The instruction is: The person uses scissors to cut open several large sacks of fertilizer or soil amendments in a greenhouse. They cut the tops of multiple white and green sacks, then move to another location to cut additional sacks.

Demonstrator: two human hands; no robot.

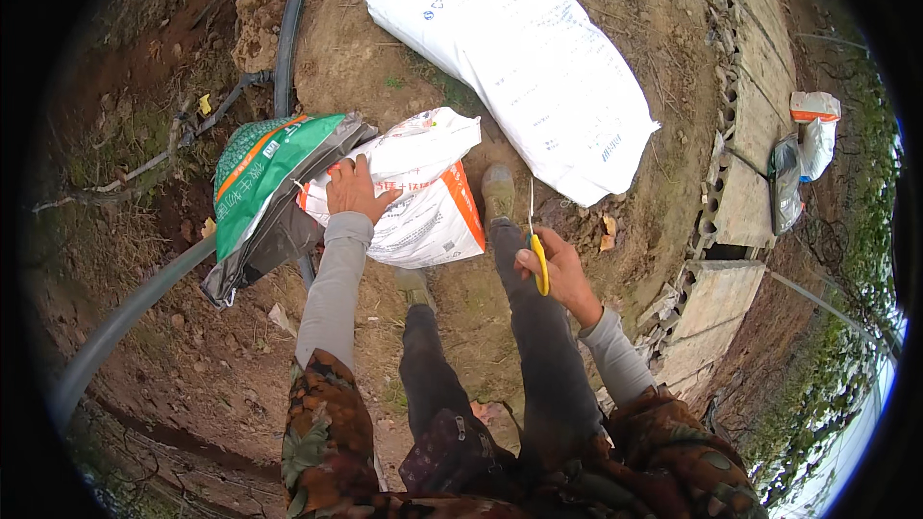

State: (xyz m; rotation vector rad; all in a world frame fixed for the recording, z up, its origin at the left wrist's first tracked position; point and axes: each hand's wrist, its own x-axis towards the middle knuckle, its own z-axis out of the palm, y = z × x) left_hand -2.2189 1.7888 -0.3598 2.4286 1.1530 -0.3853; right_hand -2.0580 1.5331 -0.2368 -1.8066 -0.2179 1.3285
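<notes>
My left hand (358, 191) lies on a white woven sack (425, 231) with orange bands and print, its thumb spread away from the fingers. A small red spot shows beside the fingertips. Against the left side of that sack leans a green and dark grey fertilizer bag (277, 173), its dark side turned toward my left forearm. My right hand (562, 270) grips yellow-handled scissors (538, 259), blades pointing away from me and apart from any sack. Beyond both hands a large, full white sack (519, 65) lies flat on the soil and bears blue print.
A black hose (288, 36) and a thick grey pipe (137, 317) run along the left. To the right stretches a row of hollow concrete slabs (750, 86), with more bags (815, 137) beyond it. My boots (499, 191) stand close to the sacks.
</notes>
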